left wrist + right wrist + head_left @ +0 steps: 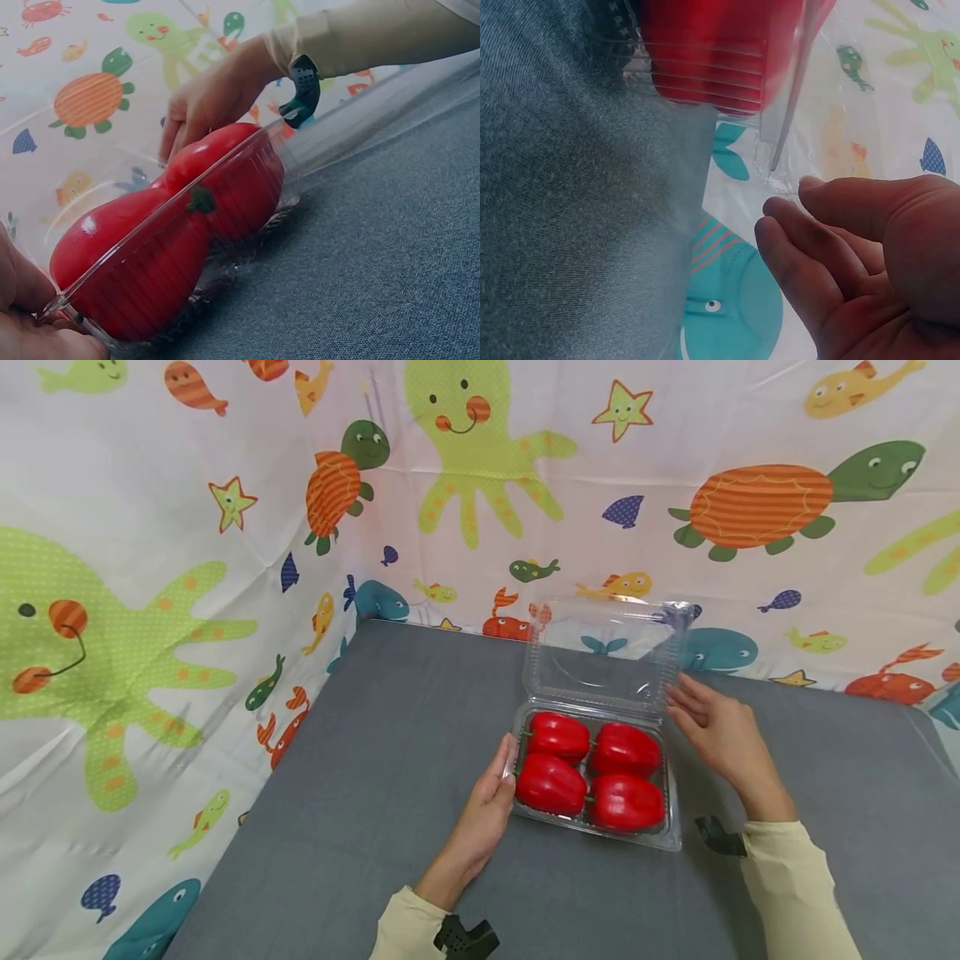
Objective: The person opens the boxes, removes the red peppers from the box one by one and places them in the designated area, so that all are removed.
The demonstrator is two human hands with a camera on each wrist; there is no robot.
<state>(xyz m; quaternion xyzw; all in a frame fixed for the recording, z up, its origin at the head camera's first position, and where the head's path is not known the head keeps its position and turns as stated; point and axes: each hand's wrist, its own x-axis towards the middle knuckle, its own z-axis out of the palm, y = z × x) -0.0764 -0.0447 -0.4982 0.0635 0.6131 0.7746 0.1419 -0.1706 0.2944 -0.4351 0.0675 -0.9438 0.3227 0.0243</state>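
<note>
A clear plastic clamshell box [671,837] stands on the grey table with its lid [603,672] raised at the back. Several shiny red bell peppers [628,802] sit inside in two rows; a green stem [201,199] shows through the side wall in the left wrist view. My left hand [480,810] grips the box's left rim, thumb above and fingers beneath. My right hand [720,727] is beside the lid's right edge near the hinge. In the right wrist view, the thumb and loosely bent fingers [802,262] are close to the clear plastic corner with nothing between them.
A grey cloth [360,793] covers the table. Behind and to the left hangs a white curtain [285,410] printed with sea animals, meeting the table's back and left edges. Dark camera mounts [467,937] are strapped at both wrists.
</note>
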